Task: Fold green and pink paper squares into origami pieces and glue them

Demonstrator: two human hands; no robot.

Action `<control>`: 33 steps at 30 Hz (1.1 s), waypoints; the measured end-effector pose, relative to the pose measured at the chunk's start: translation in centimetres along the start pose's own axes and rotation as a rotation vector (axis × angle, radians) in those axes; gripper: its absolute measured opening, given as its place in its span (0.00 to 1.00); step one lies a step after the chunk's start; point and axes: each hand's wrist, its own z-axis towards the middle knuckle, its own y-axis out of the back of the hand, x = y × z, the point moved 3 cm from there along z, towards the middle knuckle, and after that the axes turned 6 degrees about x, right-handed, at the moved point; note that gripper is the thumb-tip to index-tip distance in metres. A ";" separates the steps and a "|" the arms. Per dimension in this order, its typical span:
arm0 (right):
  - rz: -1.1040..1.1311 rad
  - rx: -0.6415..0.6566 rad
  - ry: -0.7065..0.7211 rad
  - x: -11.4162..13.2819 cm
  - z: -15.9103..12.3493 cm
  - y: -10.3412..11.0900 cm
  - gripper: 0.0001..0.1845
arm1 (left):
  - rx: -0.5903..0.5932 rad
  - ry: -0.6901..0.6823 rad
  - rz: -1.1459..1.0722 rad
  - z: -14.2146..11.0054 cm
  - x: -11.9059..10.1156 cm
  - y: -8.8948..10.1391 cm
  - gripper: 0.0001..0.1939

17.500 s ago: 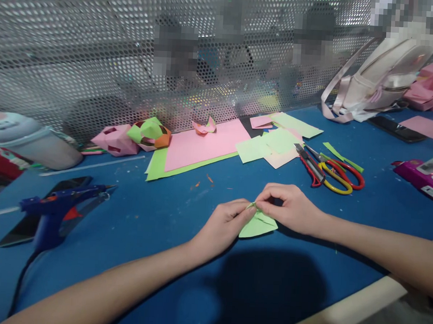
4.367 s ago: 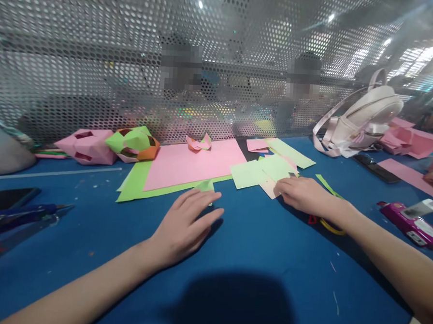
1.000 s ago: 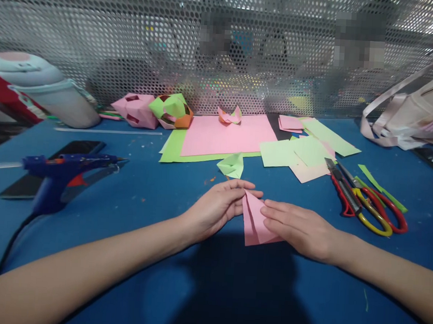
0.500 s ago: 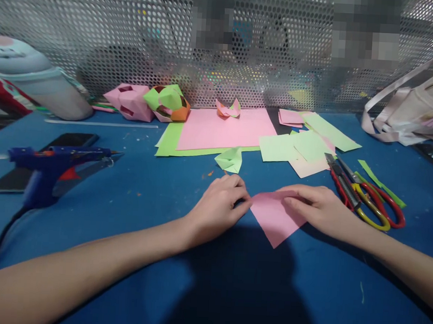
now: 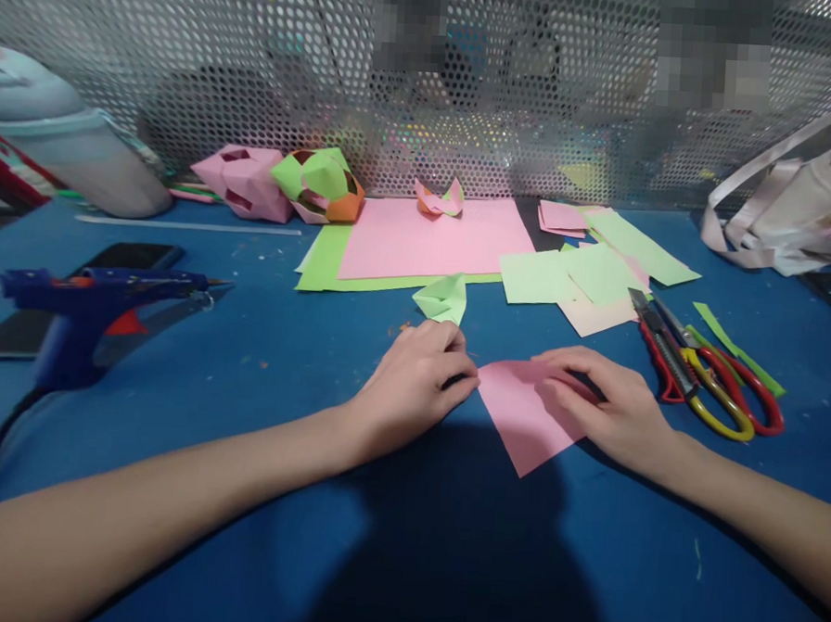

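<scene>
A square of pink paper (image 5: pixel 521 414) lies on the blue table between my hands, one corner pointing toward me. My left hand (image 5: pixel 426 372) pinches its left corner between thumb and fingers. On the right side, my right hand (image 5: pixel 596 399) grips the paper's upper right edge, thumb on top, and its fingers hide that part. The sheet's far edge looks slightly raised or curled. Just beyond my left hand sits a folded light green paper piece (image 5: pixel 442 298). A utility knife (image 5: pixel 668 352) and scissors (image 5: pixel 732 393) lie right of my right hand.
A blue glue gun (image 5: pixel 102 304) rests over a dark phone (image 5: pixel 143 258) at the left. Behind are folded paper models (image 5: pixel 321 185), a pink sheet (image 5: pixel 433 247), light green sheets (image 5: pixel 539 278), a tumbler (image 5: pixel 117 165) and a bag (image 5: pixel 811 202). A perforated metal panel (image 5: pixel 260 80) borders the back.
The camera view has shifted slightly. Both hands keep their hold on the pink paper, which stays in nearly the same place.
</scene>
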 end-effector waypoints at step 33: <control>-0.359 0.358 0.671 1.0 -0.9 -0.5 0.09 | 0.043 0.056 -0.114 0.2 0.2 0.5 0.08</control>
